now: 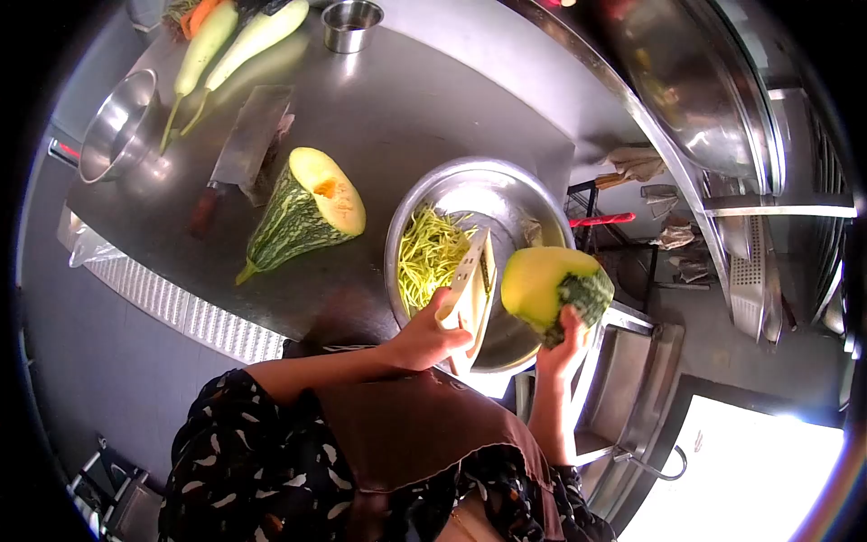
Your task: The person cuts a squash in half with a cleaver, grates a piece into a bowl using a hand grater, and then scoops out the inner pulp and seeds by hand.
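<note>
My left hand [426, 336] grips the near end of a flat, pale grater [465, 287], which stands tilted inside a large steel bowl [397, 262]. Fine yellow-green shreds [426, 256] lie along the left side of that bowl. In my right hand [564, 348] is a cut piece of squash [533, 285], partly peeled, with dark green skin left near my fingers. It is held over the bowl's right side, apart from the grater. Left of the bowl, the other squash half [298, 212], still in its striped green skin, lies with its yellow cut face showing.
A cleaver [251, 135] lies on the steel table [388, 117]. Two long pale green vegetables [257, 41] rest at the back left, near a small steel bowl [122, 126] and a steel cup [350, 25]. A sink [614, 379] adjoins at right, below racks with pans [691, 81].
</note>
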A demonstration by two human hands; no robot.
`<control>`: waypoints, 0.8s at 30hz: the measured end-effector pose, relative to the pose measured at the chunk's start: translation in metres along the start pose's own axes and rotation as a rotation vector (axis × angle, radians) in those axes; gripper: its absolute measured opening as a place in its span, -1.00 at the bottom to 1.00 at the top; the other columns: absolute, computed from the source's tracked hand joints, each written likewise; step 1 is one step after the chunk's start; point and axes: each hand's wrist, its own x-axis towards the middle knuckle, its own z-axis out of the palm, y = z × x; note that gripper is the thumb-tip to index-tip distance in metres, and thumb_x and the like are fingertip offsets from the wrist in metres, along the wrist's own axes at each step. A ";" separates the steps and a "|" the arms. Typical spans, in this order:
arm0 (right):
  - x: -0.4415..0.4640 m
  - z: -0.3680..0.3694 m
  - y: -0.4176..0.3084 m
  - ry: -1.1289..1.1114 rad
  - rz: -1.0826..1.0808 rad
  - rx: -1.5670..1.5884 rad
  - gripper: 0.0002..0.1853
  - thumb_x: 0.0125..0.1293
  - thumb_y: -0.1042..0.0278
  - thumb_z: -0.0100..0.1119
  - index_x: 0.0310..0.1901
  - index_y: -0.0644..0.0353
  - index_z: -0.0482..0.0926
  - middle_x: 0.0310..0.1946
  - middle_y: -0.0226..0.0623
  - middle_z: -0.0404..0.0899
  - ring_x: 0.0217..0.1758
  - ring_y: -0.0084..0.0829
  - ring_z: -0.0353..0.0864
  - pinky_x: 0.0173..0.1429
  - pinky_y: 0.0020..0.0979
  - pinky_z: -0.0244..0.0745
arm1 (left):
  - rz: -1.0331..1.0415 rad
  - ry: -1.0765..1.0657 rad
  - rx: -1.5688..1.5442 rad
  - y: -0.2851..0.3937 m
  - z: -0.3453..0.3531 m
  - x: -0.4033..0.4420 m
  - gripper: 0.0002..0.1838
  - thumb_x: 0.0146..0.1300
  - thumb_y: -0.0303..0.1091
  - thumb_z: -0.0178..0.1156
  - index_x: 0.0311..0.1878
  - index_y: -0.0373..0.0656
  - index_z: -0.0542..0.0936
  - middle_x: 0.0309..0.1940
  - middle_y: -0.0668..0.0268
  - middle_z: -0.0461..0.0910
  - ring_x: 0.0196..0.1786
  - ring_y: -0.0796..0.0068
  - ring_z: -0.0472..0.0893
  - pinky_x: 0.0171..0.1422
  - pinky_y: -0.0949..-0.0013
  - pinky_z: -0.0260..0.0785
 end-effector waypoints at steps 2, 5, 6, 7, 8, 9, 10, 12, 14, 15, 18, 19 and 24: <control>-0.030 0.028 -0.005 -0.085 -0.095 -0.127 -0.49 0.11 0.31 0.29 0.08 0.28 0.40 -0.08 -0.25 0.50 -0.03 -0.41 0.49 0.08 -0.37 0.41 | 0.044 0.003 -0.012 0.000 0.005 0.003 -0.33 0.07 -0.43 0.21 0.24 -0.25 0.13 -0.12 0.19 0.44 -0.05 0.43 0.47 0.04 0.35 0.36; -0.034 0.050 -0.004 -0.288 -0.412 -0.580 -0.44 0.10 0.34 0.28 0.14 0.32 0.35 -0.03 -0.21 0.50 0.00 -0.40 0.47 0.12 -0.38 0.37 | 0.161 -0.054 0.119 -0.005 0.007 -0.002 -0.23 0.03 -0.46 0.25 0.27 -0.26 0.05 -0.22 0.23 0.44 -0.22 0.46 0.49 -0.17 0.34 0.40; -0.019 0.051 0.008 -0.270 -0.318 -0.464 -0.48 0.10 0.37 0.28 0.10 0.31 0.38 -0.05 -0.21 0.50 0.00 -0.41 0.47 0.11 -0.37 0.37 | 0.127 -0.064 0.140 0.000 0.007 -0.005 -0.23 0.03 -0.46 0.26 0.26 -0.27 0.05 -0.21 0.23 0.44 -0.22 0.46 0.49 -0.16 0.34 0.40; -0.002 0.047 0.024 -0.247 -0.223 -0.350 -0.52 0.09 0.40 0.27 0.06 0.31 0.40 -0.06 -0.22 0.50 -0.01 -0.41 0.47 0.09 -0.36 0.38 | 0.090 -0.076 0.161 0.005 0.007 -0.010 -0.22 0.02 -0.45 0.27 0.26 -0.28 0.05 -0.20 0.22 0.44 -0.21 0.47 0.49 -0.16 0.34 0.40; 0.021 0.046 0.029 -0.230 -0.195 -0.416 -0.53 0.08 0.42 0.28 0.05 0.31 0.41 -0.07 -0.22 0.50 -0.02 -0.41 0.47 0.08 -0.36 0.38 | 0.083 -0.087 0.163 0.004 0.007 -0.013 -0.22 0.02 -0.45 0.27 0.26 -0.28 0.05 -0.20 0.22 0.44 -0.21 0.47 0.49 -0.16 0.34 0.40; 0.042 0.046 0.034 -0.220 -0.175 -0.480 -0.53 0.07 0.44 0.29 0.03 0.30 0.41 -0.08 -0.23 0.49 -0.03 -0.41 0.47 0.07 -0.37 0.38 | 0.091 -0.090 0.193 0.004 0.007 -0.014 -0.21 0.02 -0.45 0.27 0.27 -0.28 0.04 -0.18 0.22 0.44 -0.17 0.47 0.48 -0.12 0.34 0.39; 0.050 0.046 0.044 -0.207 -0.214 -0.418 -0.51 0.04 0.44 0.32 0.04 0.28 0.41 -0.09 -0.22 0.48 -0.05 -0.39 0.47 0.06 -0.40 0.38 | 0.104 -0.089 0.223 0.005 0.004 -0.013 -0.21 0.02 -0.44 0.27 0.27 -0.28 0.04 -0.16 0.21 0.44 -0.13 0.47 0.47 -0.09 0.34 0.38; 0.056 0.038 0.050 -0.242 -0.455 -0.582 -0.53 0.07 0.46 0.31 0.04 0.28 0.42 -0.11 -0.29 0.52 -0.10 -0.45 0.50 0.04 -0.45 0.39 | 0.153 -0.135 0.132 -0.009 -0.002 -0.013 -0.20 0.02 -0.44 0.27 0.28 -0.29 0.03 -0.15 0.21 0.44 -0.09 0.48 0.47 -0.05 0.35 0.37; 0.033 0.048 0.021 -0.292 -0.347 -0.531 -0.57 0.12 0.51 0.25 0.05 0.27 0.42 -0.12 -0.35 0.54 -0.12 -0.52 0.52 0.00 -0.49 0.42 | 0.154 -0.175 -0.044 -0.005 -0.004 -0.015 -0.20 0.04 -0.44 0.25 0.30 -0.26 0.03 -0.14 0.25 0.44 -0.07 0.48 0.46 0.01 0.36 0.34; 0.023 0.050 0.019 -0.253 -0.287 -0.374 -0.57 0.13 0.51 0.24 0.07 0.28 0.41 -0.11 -0.35 0.55 -0.12 -0.52 0.53 -0.02 -0.46 0.45 | 0.158 -0.177 -0.050 -0.006 -0.004 -0.013 -0.20 0.04 -0.44 0.25 0.30 -0.26 0.03 -0.14 0.25 0.44 -0.07 0.48 0.46 0.01 0.36 0.34; -0.012 0.033 0.005 -0.352 -0.215 -0.429 -0.46 0.06 0.42 0.28 0.11 0.28 0.39 -0.04 -0.21 0.53 -0.05 -0.41 0.53 0.08 -0.41 0.42 | 0.026 -0.166 -0.048 0.000 -0.010 0.000 -0.31 0.10 -0.60 0.07 0.32 -0.15 0.07 0.09 0.21 0.36 0.20 0.38 0.36 0.26 0.24 0.23; -0.032 0.041 -0.011 -0.405 -0.204 -0.365 -0.44 0.05 0.42 0.28 0.13 0.28 0.38 -0.01 -0.19 0.52 0.00 -0.37 0.53 0.12 -0.36 0.41 | 0.013 -0.146 -0.051 0.003 -0.012 0.004 -0.31 0.10 -0.58 0.09 0.32 -0.16 0.07 0.04 0.21 0.38 0.14 0.42 0.39 0.23 0.28 0.25; 0.002 0.033 0.014 -0.407 -0.374 -0.551 -0.49 0.17 0.31 0.22 0.14 0.26 0.35 -0.02 -0.25 0.51 -0.04 -0.46 0.50 0.08 -0.47 0.37 | 0.089 -0.182 -0.005 0.000 0.000 -0.006 -0.24 0.02 -0.44 0.26 0.28 -0.27 0.10 -0.12 0.23 0.44 -0.06 0.49 0.45 -0.01 0.36 0.37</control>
